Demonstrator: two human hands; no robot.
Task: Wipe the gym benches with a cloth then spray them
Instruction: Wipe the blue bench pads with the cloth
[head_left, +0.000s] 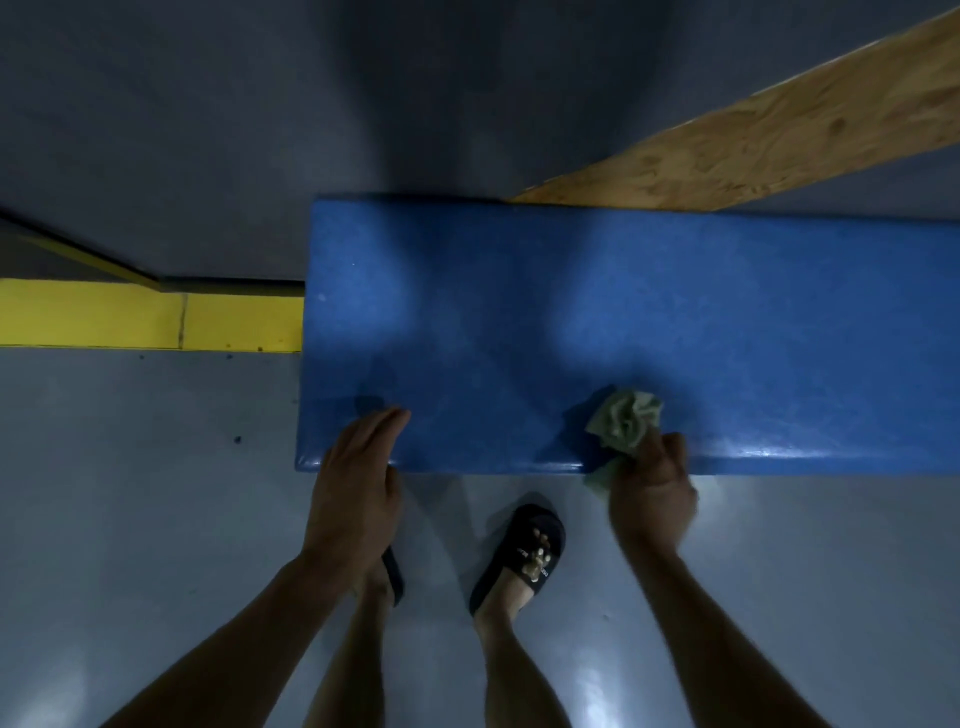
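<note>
On a dim grey gym floor, the blue bench (597, 322) runs its long axis left to right, with the right hand (652, 486) clenched around a crumpled green cloth (626, 418) at the near edge, while the left hand (358, 467) rests flat with fingers released near the near-left corner, so unwiped pad lies mostly beyond the cloth.

**Dim room, soft picture**

The light is low and bluish. Two dark shadows lie across the blue bench (519, 312). A bright shine sits on its near edge. The floor (130, 519) shows pale glare spots. The right hand (652, 493) looks blurry. Edges bend.
</note>
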